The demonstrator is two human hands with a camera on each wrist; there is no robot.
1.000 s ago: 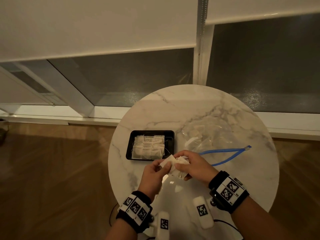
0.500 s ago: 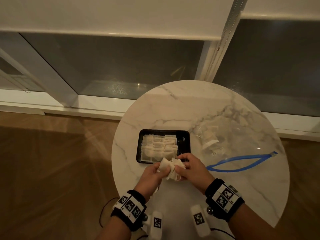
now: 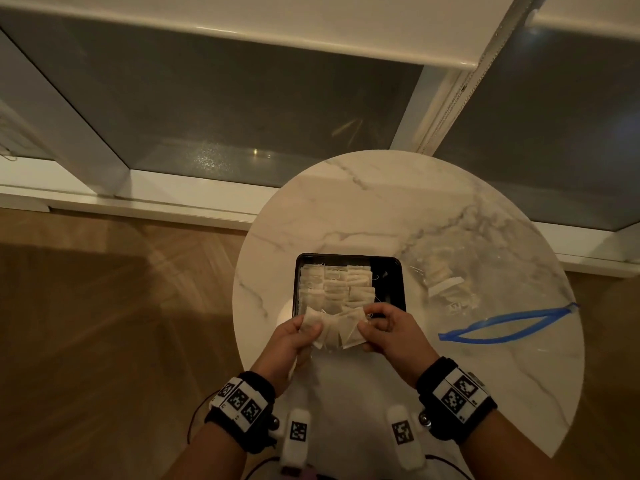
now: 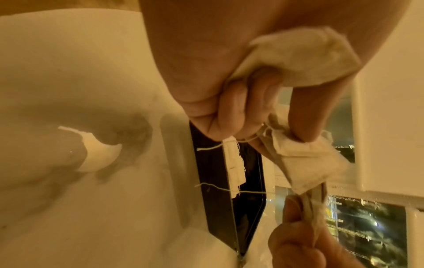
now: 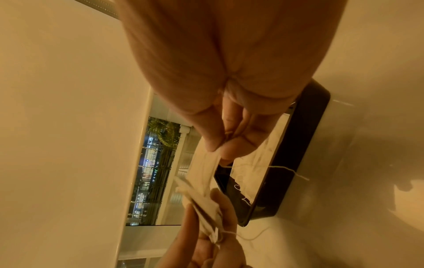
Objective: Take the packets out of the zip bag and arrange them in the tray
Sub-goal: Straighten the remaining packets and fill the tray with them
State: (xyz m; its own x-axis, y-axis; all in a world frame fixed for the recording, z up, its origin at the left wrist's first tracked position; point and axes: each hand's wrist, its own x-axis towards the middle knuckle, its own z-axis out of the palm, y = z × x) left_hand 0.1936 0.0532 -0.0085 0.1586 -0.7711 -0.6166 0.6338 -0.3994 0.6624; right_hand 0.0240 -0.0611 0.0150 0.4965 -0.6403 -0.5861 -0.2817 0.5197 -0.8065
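Both hands hold a bunch of pale packets (image 3: 334, 329) just in front of the black tray (image 3: 394, 289). My left hand (image 3: 294, 337) grips the bunch's left side, with more packets (image 4: 300, 59) tucked in its palm. My right hand (image 3: 388, 329) pinches one packet (image 5: 204, 168) at the bunch's right edge between thumb and fingers. The tray (image 4: 213, 181) holds several packets (image 3: 336, 284) in rows on its left and middle; its right strip is bare. The clear zip bag (image 3: 485, 289) with a blue zip (image 3: 502, 323) lies open to the right, a few packets (image 3: 443, 275) inside.
The round marble table (image 3: 381, 209) stands by a window wall with blinds. Wooden floor (image 3: 104, 341) lies to the left. Loose threads (image 4: 229, 190) trail from the packets over the tray's edge.
Both hands have carried the bunch of packets forward to the tray's near edge and spread it wider apart. The head view has shifted, so the table sits further right.
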